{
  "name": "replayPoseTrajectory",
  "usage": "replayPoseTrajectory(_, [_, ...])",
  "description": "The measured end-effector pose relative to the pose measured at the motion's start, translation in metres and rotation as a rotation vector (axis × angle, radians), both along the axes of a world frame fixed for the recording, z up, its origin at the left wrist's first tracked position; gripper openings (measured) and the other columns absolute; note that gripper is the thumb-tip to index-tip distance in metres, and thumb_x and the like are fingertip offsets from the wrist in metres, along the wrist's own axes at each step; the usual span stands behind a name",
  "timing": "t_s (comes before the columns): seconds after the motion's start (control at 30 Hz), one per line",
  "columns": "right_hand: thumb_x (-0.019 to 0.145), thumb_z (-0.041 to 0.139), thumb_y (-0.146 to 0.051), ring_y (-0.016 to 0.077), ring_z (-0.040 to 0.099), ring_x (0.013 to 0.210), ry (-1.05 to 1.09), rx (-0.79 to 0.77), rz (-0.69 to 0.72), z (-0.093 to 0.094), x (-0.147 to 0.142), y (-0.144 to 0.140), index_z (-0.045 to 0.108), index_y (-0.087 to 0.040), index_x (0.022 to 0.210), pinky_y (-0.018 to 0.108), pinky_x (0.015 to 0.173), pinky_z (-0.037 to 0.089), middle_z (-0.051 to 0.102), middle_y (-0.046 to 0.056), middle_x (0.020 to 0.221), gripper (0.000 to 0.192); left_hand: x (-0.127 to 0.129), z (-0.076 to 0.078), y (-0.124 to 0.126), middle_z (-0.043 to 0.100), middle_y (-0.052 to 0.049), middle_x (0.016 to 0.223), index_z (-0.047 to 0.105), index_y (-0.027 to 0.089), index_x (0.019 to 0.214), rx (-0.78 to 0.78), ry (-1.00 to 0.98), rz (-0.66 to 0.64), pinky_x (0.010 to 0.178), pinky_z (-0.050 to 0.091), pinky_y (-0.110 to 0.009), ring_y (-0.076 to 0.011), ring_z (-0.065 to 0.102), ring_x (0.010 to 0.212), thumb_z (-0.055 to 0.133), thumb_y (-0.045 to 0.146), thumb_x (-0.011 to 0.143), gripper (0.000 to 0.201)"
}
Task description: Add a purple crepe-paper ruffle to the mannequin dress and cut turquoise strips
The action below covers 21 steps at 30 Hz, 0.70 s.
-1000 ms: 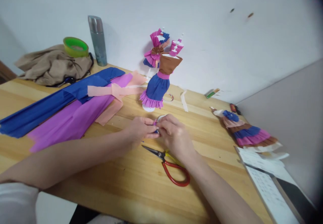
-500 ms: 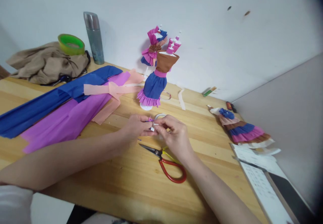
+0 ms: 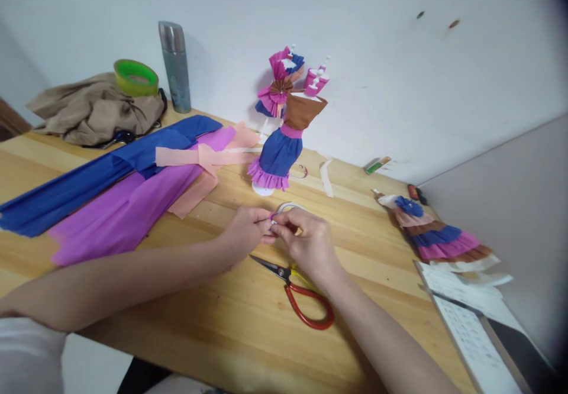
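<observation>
My left hand and my right hand meet over the middle of the table, fingertips pinched together. Between them is a small purple and white piece, mostly hidden by the fingers; it looks like crepe paper, but I cannot tell its exact shape. Just behind the fingers lies a white roll of tape, partly covered by my right hand. Below my right hand rest scissors with a red and a yellow handle, blades pointing left. Beyond stands a small dress form in a brown, blue and purple paper dress.
Blue paper, purple paper and peach strips lie at left. Behind them are a tan cloth, a green tape roll and a flask. A layered paper dress lies at right, near a keyboard.
The view has shifted slightly, so everything sits further right. My fingers have closed tighter around the small piece, and the white bit that stuck out below them shows less.
</observation>
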State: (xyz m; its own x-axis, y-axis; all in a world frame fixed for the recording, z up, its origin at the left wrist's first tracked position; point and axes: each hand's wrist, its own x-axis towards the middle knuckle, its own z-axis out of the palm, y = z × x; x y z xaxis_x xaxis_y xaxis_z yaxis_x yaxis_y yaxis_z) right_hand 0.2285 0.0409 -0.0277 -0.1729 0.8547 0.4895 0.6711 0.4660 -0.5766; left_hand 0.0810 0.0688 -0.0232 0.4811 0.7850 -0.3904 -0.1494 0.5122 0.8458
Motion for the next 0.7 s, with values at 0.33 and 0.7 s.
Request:
replayPoseTrajectory(0.33, [0.085,0.058,-0.007,0.0177,0.065,0.068,-0.145,0.077,0.043,0.0,0.005,-0.005,0.072,-0.018,0.095,0.028,0.061,0.053,0.069,0.005,0.075,0.021,-0.002,-0.001,0.007,0.068,-0.001,0.066,0.07,0.008,0.069,-0.013,0.036,-0.092,0.082,0.055,-0.028,-0.0108,0.065,0.067,0.067,0.008,0.072,0.004])
replayPoseTrajectory(0.7, [0.085,0.059,-0.009,0.0155,0.066,0.07,0.015,-0.041,0.1,0.012,0.008,-0.013,0.071,-0.018,0.086,0.027,0.064,0.051,0.072,0.005,0.078,0.016,-0.005,-0.006,0.018,0.067,0.0,0.061,0.068,0.01,0.066,0.024,0.01,-0.143,0.077,0.057,-0.027,-0.0126,0.067,0.064,0.074,0.015,0.064,0.008])
